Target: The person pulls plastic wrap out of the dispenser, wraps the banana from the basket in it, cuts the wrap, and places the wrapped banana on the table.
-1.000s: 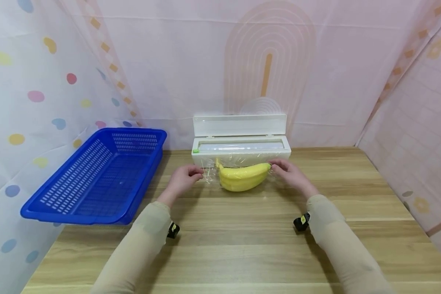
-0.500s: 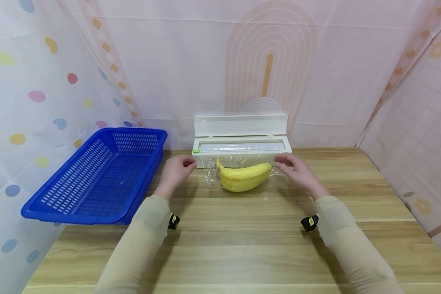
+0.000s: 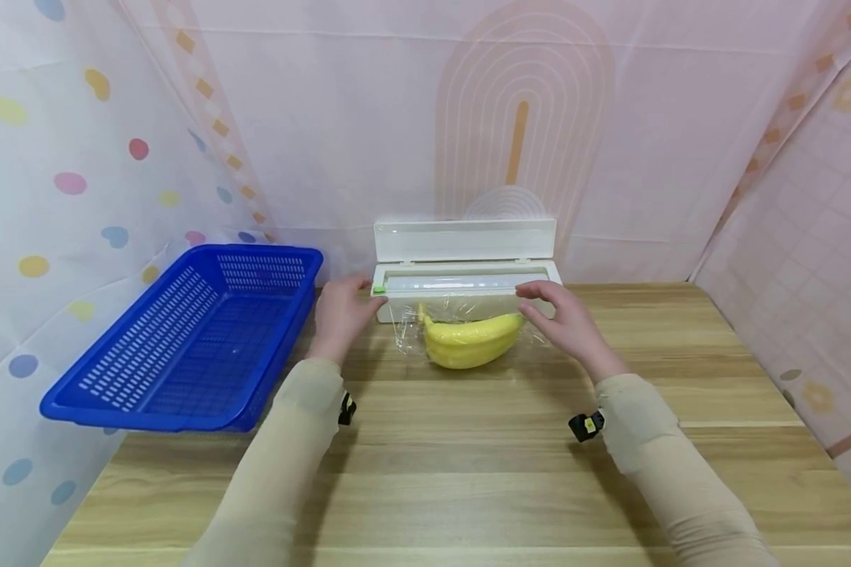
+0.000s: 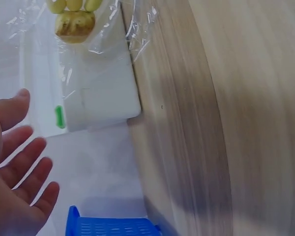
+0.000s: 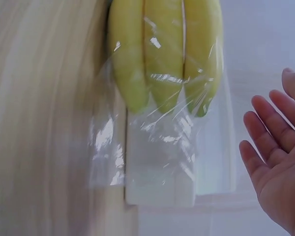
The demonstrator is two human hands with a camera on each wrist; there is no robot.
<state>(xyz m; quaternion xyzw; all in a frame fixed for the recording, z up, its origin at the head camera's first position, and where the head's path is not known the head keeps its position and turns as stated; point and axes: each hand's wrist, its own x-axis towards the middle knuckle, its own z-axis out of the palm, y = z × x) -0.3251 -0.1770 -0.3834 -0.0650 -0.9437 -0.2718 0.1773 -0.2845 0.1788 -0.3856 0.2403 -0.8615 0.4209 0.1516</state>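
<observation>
left hand (image 3: 339, 316) | right hand (image 3: 567, 321) | each grip loosely spread, holding nothing | film-covered bananas (image 3: 471, 344) between, near white box (image 3: 464, 242)

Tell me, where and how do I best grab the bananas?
Probably round the thick middle of the bananas, reaching down from above and the near side. They lie sideways and bulge most there, and the white film dispenser stands close behind. I'd skip the ends, because loose clear film sticks out past them.
</observation>
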